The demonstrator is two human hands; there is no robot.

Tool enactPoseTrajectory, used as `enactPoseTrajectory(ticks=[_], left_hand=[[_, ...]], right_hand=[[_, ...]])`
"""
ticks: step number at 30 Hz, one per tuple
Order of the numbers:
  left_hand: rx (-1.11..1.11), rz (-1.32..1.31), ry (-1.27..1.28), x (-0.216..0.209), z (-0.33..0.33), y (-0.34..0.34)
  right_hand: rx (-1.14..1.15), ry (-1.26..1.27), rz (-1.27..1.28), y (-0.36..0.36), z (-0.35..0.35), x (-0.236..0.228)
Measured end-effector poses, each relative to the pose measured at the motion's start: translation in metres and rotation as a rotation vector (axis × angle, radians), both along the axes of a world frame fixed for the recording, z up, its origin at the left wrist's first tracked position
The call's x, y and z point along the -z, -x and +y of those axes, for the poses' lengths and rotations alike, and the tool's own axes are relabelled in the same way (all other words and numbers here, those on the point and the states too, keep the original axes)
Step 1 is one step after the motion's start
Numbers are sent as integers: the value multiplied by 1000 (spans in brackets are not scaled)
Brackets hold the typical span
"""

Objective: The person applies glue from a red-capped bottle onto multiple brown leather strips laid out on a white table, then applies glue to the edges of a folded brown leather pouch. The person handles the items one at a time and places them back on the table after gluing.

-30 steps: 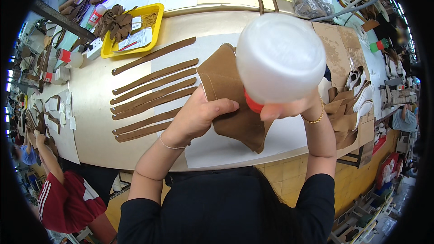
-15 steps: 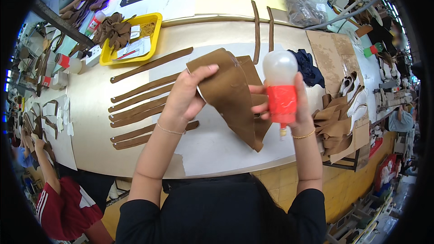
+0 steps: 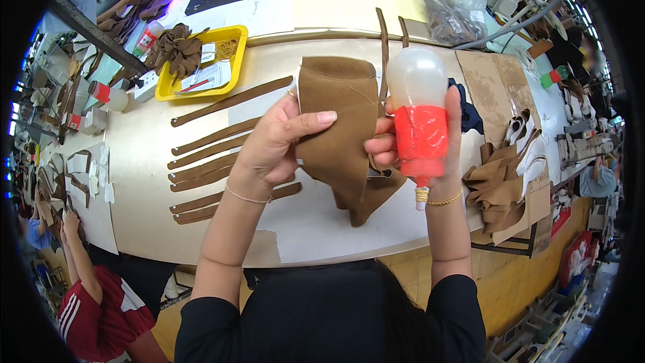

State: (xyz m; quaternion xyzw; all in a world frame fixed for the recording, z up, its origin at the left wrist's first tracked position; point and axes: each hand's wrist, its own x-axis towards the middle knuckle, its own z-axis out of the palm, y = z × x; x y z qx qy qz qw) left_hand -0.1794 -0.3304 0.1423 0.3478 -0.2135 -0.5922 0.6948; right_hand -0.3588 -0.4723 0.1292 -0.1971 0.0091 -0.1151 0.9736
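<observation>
A brown shoe-upper piece (image 3: 340,141), folded at the top and tapering to a point below, is raised over the table. My left hand (image 3: 277,140) is closed on its left edge, thumb across the front. My right hand (image 3: 454,154) is wrapped round a squeeze bottle (image 3: 421,133) with a clear rounded end, a red-taped middle and a narrow nozzle pointing down. The right fingertips lie close to the piece's right edge; whether they also grip it I cannot tell. Several brown strips (image 3: 215,178) lie in a row left of my left hand.
A yellow tray (image 3: 240,60) with brown pieces, paper and rubber bands stands at the back left. Two more strips (image 3: 383,47) lie behind the bottle. Dark blue cloth (image 3: 473,117) and stacked brown pieces (image 3: 500,185) on cardboard are at right. A person in red (image 3: 101,312) works at far left.
The brown piece has turned more upright, showing its folded top edge. The bottle has shifted slightly down and closer to view. Both hands keep their holds.
</observation>
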Motion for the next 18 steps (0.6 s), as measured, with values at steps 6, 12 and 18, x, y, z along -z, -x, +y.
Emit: enactPoseTrajectory(ticks=[6,12,18], left_hand=[[-110,-134,88,-40,6,-5],[-103,-347,124,-58,12,9],[-62,-377,137,-66,16,19]], right_hand=[[225,186,12,28,-13,-12],[805,635,108,7,-27,-73],[1390,1422,92,-34,-53,-96]])
